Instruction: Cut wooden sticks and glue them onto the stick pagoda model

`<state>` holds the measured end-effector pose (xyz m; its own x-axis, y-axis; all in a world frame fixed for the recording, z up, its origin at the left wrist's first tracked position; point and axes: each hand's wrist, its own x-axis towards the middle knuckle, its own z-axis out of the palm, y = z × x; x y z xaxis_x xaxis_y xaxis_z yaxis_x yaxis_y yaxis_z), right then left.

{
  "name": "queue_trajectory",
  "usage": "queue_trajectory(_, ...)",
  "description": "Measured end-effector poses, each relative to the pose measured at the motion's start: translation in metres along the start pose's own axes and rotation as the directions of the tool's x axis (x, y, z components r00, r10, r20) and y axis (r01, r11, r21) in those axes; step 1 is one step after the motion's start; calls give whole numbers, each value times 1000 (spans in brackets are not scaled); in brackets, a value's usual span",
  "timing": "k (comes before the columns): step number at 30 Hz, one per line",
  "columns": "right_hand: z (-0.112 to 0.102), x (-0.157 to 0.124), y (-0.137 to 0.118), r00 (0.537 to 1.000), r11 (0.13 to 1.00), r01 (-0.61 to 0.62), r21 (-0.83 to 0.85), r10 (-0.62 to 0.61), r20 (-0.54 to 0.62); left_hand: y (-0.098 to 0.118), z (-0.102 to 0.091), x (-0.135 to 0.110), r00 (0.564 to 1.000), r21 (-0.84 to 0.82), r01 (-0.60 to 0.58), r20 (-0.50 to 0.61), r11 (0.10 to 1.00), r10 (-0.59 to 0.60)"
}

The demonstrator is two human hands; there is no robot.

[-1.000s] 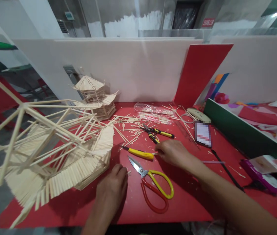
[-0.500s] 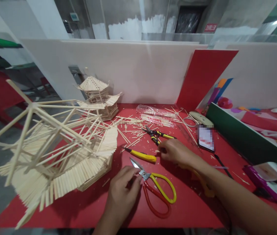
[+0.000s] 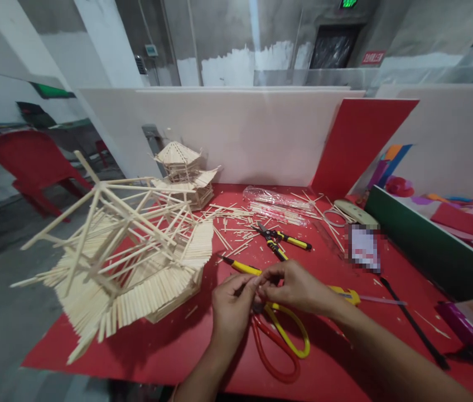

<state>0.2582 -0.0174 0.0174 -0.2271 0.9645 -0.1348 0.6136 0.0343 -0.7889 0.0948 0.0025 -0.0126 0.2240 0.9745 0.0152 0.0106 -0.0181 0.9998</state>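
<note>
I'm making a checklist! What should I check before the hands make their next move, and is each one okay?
1. Left hand and right hand close together: ok.
2. Something held between them: cannot tell, too small or hidden.
3. Scissors out from under the hands: not ok, the handles stick out beneath them.
4. Scissors shut: cannot tell, the hands hide the blades.
5. Big model apart from both hands: ok.
6. Loose sticks tidy: not ok, they lie scattered.
</note>
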Motion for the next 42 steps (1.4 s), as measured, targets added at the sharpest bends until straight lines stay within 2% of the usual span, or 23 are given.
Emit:
queue_trajectory(3, -7, 7, -1, 1000, 992, -10, -122, 12, 17, -7, -10, -4, 999, 1, 13, -51, 1000, -13)
queue_trajectory(5, -18, 16, 0, 998, 964, -52, -260, 46, -31, -12, -18, -5, 991, -2, 45, -125, 999, -45)
queue_trajectory(8, -33, 41, 3, 992, 883, -121, -454, 91, -87, -18, -31, -6, 970, -6, 85, -226, 996, -85)
queue_trajectory(10, -34, 64, 1, 996, 839, -91, -537, 80, -44, -19, -37, -6, 965, -7, 80, -252, 997, -79)
queue_trajectory(13, -23, 104, -9, 996, 805, 58, -591, -4, 91, -15, -41, -10, 956, -18, 80, -282, 997, -82)
queue_trajectory(17, 1, 148, -19, 964, 770, 227, -596, -88, 252, -9, -47, -16, 947, 2, 93, -310, 996, -88)
queue_trajectory(22, 13, 166, -12, 949, 767, 275, -580, -118, 294, -10, -53, -18, 916, -17, 177, -362, 984, -171)
queue_trajectory(26, 0, 151, -10, 967, 833, 225, -505, -128, 220, -8, -49, -14, 899, -167, 209, -355, 964, -256)
queue_trajectory(28, -8, 128, -15, 978, 878, 197, -437, -142, 154, -7, -44, -11, 904, -246, 211, -319, 946, -285)
queue_trajectory(30, -9, 95, -23, 984, 916, 175, -360, -160, 72, -5, -37, -10, 916, -343, 240, -230, 908, -329)
queue_trajectory(34, 18, 23, -35, 982, 967, 108, -232, -141, -128, 0, -18, -12, 902, -556, 320, -68, 767, -426)
queue_trajectory(35, 29, 10, -36, 968, 977, 107, -183, -145, -205, 1, -14, -15, 899, -594, 324, -50, 736, -436)
queue_trajectory(37, 48, -9, -34, 905, 988, 145, -47, -152, -398, 3, -7, -20, 900, -643, 324, -15, 694, -435)
queue_trajectory(39, 63, -18, -32, 846, 985, 160, 66, -103, -523, 4, -5, -26, 908, -642, 330, 16, 692, -418)
queue_trajectory(40, 68, -21, -32, 839, 983, 150, 109, -68, -540, 4, -6, -29, 912, -623, 334, 26, 707, -408)
queue_trajectory(42, 74, -27, -32, 854, 975, 132, 181, -19, -520, 5, -11, -34, 923, -577, 321, 14, 751, -384)
